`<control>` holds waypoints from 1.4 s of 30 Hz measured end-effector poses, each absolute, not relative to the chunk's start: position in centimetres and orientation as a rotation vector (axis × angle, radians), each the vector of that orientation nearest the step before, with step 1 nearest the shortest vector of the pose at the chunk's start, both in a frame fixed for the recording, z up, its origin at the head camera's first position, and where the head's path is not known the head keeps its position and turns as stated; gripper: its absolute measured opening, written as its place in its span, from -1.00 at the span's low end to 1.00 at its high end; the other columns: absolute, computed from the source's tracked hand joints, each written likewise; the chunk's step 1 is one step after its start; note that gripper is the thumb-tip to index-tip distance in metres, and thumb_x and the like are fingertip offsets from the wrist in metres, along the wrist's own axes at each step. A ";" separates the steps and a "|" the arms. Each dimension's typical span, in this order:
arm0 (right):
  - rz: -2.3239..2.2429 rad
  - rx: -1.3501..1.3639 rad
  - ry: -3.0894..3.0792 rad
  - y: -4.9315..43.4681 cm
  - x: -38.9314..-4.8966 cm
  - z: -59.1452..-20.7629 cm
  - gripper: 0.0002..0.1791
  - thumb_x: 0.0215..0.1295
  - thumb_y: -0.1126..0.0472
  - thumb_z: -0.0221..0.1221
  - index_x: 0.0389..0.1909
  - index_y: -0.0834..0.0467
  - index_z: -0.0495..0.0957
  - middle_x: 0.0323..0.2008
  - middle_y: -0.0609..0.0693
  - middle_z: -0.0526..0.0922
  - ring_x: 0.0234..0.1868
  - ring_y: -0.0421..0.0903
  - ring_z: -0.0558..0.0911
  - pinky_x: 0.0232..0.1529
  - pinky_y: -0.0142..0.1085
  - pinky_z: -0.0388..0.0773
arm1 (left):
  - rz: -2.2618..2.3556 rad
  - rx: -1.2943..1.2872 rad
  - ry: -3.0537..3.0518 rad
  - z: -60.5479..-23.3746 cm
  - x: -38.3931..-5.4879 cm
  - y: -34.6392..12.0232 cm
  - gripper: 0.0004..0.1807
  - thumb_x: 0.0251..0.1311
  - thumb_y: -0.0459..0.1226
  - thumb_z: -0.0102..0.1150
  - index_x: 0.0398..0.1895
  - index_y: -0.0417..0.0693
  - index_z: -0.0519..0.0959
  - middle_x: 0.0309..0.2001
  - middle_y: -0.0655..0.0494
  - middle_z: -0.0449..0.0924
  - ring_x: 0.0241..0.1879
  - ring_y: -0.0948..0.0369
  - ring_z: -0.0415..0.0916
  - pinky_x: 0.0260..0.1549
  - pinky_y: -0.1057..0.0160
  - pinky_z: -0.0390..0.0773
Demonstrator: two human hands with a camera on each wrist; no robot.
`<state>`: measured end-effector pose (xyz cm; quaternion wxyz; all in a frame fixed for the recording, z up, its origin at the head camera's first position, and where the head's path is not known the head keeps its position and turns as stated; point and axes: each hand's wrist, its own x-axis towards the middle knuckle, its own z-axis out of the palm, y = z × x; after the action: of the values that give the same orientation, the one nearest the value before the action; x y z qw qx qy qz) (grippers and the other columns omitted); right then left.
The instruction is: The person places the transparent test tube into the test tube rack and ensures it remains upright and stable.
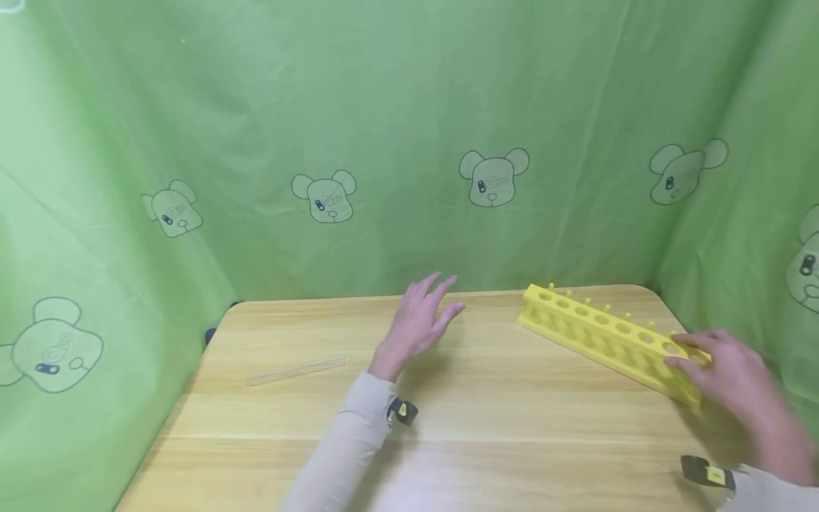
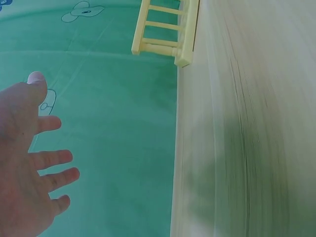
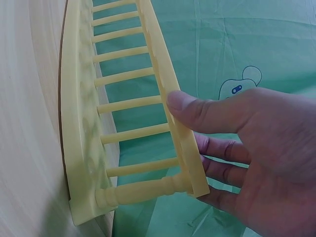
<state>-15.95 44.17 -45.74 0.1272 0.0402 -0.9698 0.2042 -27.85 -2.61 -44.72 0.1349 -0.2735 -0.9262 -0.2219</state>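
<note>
On the table [image 1: 486, 412], between two and three o'clock, stood the rack [image 1: 612, 333], probably light and stiff, best taken by its top bar [image 3: 160, 59]. The right hand [image 1: 736, 371] pinched that bar at its four-o'clock end, thumb opposite the fingers. The left hand [image 1: 416, 320] was empty, fingers spread; at its eight o'clock lay the tube [image 1: 296, 371], likely slippery, perhaps fragile.
</note>
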 end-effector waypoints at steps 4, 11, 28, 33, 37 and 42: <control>0.606 0.120 -2.826 44.1 -15.8 -45.8 -0.43 0.36 0.08 0.35 0.21 0.37 0.50 0.12 0.53 0.37 -0.03 0.63 0.38 -0.17 0.61 0.29 | -0.659 -0.805 -2.689 -44.6 -27.9 -1.9 -0.29 0.54 0.24 -0.26 0.59 0.14 0.21 0.57 -0.11 0.15 0.55 -0.03 0.09 0.56 -0.11 -0.02; 0.603 0.105 -2.830 44.1 -15.7 -45.7 -0.43 0.37 0.07 0.34 0.21 0.38 0.49 0.12 0.54 0.37 -0.03 0.65 0.36 -0.16 0.62 0.28 | -0.680 -0.847 -2.707 -44.2 -28.2 -0.5 -0.30 0.52 0.25 -0.25 0.59 0.19 0.22 0.60 -0.03 0.07 0.57 0.02 0.03 0.56 -0.07 0.01; 0.599 0.109 -2.828 44.0 -15.9 -45.5 -0.43 0.37 0.08 0.34 0.22 0.37 0.49 0.13 0.52 0.38 0.00 0.64 0.35 -0.11 0.62 0.25 | -0.734 -0.925 -2.738 -44.1 -29.0 2.5 -0.28 0.47 0.33 -0.26 0.58 0.30 0.24 0.61 0.06 0.06 0.55 0.04 0.07 0.51 -0.09 0.14; 0.602 0.113 -2.825 43.8 -15.9 -45.4 -0.44 0.38 0.10 0.34 0.22 0.38 0.48 0.13 0.53 0.38 0.01 0.64 0.35 -0.11 0.62 0.24 | -0.732 -0.960 -2.741 -44.1 -29.3 3.2 -0.29 0.49 0.32 -0.26 0.58 0.31 0.22 0.61 0.06 0.06 0.56 0.05 0.06 0.52 -0.09 0.14; 0.596 0.121 -2.819 43.8 -15.9 -45.4 -0.44 0.37 0.10 0.35 0.21 0.38 0.49 0.12 0.53 0.38 0.00 0.63 0.36 -0.10 0.62 0.24 | -0.719 -0.976 -2.763 -44.2 -29.5 3.7 -0.29 0.49 0.31 -0.28 0.59 0.32 0.20 0.61 0.05 0.05 0.57 0.06 0.03 0.53 -0.08 0.11; 0.593 0.110 -2.821 43.9 -15.9 -45.6 -0.44 0.37 0.08 0.34 0.21 0.37 0.49 0.12 0.51 0.39 0.00 0.61 0.37 -0.11 0.62 0.25 | -0.727 -1.017 -2.765 -44.2 -29.7 4.7 -0.28 0.48 0.31 -0.25 0.59 0.29 0.21 0.61 0.08 0.05 0.57 0.11 0.02 0.53 -0.04 0.10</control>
<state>-15.87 43.90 -45.57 0.1281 0.0376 -0.9698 0.2039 -29.72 4.65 -44.20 0.0536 -0.3345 -0.9099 -0.2394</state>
